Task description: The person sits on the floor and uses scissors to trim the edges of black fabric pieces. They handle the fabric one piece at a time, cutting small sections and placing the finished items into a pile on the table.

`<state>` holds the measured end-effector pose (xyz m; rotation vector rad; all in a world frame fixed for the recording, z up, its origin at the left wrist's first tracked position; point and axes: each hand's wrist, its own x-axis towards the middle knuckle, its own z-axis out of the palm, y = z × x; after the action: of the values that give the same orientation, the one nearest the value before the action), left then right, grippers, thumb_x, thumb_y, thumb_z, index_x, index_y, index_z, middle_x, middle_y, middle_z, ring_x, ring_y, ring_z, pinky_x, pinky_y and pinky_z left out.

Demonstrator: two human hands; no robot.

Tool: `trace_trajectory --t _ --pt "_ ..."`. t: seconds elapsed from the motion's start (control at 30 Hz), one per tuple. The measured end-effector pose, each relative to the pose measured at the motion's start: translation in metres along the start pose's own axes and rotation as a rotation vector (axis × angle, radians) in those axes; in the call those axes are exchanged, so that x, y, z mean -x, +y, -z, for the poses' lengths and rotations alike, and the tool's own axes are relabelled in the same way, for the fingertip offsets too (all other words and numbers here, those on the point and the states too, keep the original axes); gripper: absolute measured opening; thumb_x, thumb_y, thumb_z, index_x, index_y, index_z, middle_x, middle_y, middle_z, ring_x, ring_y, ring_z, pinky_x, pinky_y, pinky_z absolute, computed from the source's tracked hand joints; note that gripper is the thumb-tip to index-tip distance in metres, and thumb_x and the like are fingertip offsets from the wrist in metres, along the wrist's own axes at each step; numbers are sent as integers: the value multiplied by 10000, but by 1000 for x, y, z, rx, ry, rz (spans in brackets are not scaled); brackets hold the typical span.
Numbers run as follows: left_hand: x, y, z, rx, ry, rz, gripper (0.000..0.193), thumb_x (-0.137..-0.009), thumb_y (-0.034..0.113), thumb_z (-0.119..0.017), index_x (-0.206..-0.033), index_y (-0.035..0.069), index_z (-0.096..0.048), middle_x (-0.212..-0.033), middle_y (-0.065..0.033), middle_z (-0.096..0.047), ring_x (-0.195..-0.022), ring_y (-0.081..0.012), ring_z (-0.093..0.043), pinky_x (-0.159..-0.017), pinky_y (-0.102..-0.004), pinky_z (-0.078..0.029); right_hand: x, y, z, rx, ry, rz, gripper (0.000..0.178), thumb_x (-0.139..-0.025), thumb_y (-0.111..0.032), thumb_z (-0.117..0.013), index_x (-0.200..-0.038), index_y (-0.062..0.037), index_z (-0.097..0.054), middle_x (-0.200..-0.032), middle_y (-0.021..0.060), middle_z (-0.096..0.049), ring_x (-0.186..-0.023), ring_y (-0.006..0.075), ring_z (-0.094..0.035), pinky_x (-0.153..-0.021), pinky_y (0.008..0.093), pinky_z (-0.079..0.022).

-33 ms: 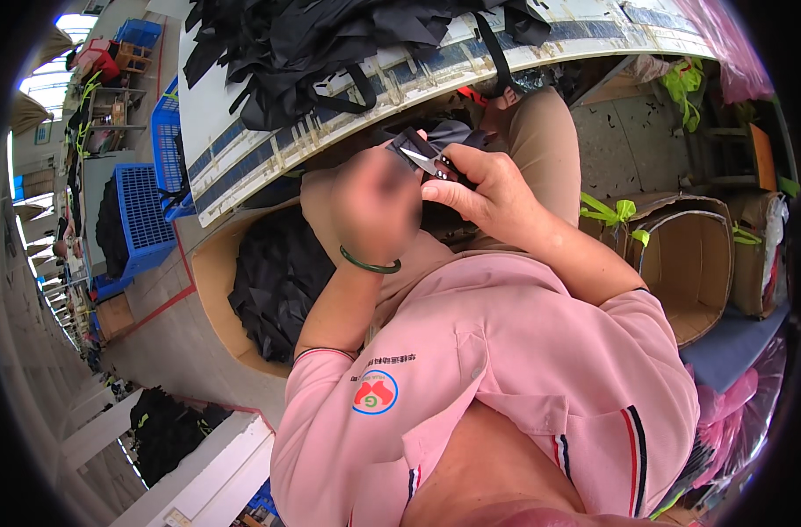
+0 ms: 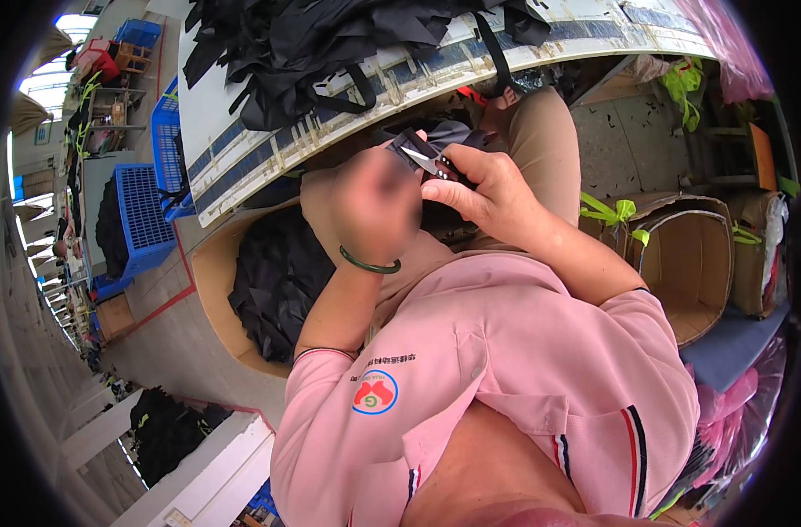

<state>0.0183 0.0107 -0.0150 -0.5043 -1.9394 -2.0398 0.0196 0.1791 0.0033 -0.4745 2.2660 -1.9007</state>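
Here, hands point(image 2: 378, 206) point(image 2: 501, 191) near table edge point(image 2: 269, 169)

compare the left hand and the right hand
The left hand holds a black piece; the right hand grips small scissors. The left hand has a green bangle at its wrist, while the right hand has none. The left hand looks blurred; the right hand is clear. Both are gloveless and close together.
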Motion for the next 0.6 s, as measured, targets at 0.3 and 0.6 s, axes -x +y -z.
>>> trace_trajectory --t 0.3,0.6 --pt "2 -6 9 -79 -67 -61 146 -817 -77 -640 -956 -54 -601 -1082 -197 -644 -1001 -237 -625 -929 -361 -468 2 -3 3 -8 -24 -42 422 -864 -345 -677 -721 26 -535 -540 111 -408 -512 193 -322 -465 343 -345" --pt "-2 -1 8 -72 -113 -62 158 -765 -78 -663 -900 -3 -625 -990 -140 -684 -903 -191 -627 -837 -307 -468 4 -7 6 -92 -48 -129 429 -870 -372 -670 -735 21 -562 -532 64 -435 -479 124 -364 -446 308 -352"
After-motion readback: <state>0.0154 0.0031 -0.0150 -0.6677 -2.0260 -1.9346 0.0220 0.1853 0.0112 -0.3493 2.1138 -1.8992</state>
